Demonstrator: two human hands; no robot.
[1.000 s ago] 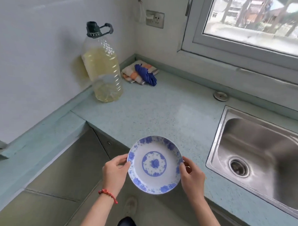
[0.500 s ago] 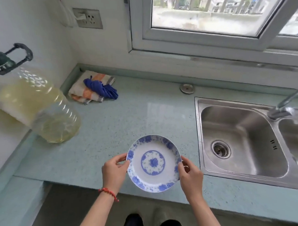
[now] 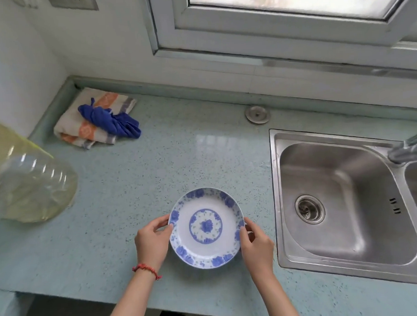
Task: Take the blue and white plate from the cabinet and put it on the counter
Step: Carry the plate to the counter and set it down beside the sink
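The blue and white plate (image 3: 206,228) has a floral rim and a blue medallion in its middle. It is level, over the pale green speckled counter (image 3: 179,163), near the front edge; whether it touches the counter I cannot tell. My left hand (image 3: 153,242) grips its left rim, with a red bead bracelet on that wrist. My right hand (image 3: 256,247) grips the right rim. The cabinet is out of view.
A steel sink (image 3: 341,205) with a tap (image 3: 408,148) lies right of the plate. A large bottle of yellowish oil (image 3: 26,180) stands at the left. Folded cloths (image 3: 95,120) with a blue rag (image 3: 111,122) lie in the back corner. A round metal cap (image 3: 257,114) sits by the wall.
The view has swung from the corner toward the window and down. Both hands have carried the plate forward from beyond the counter's front edge to over the counter.
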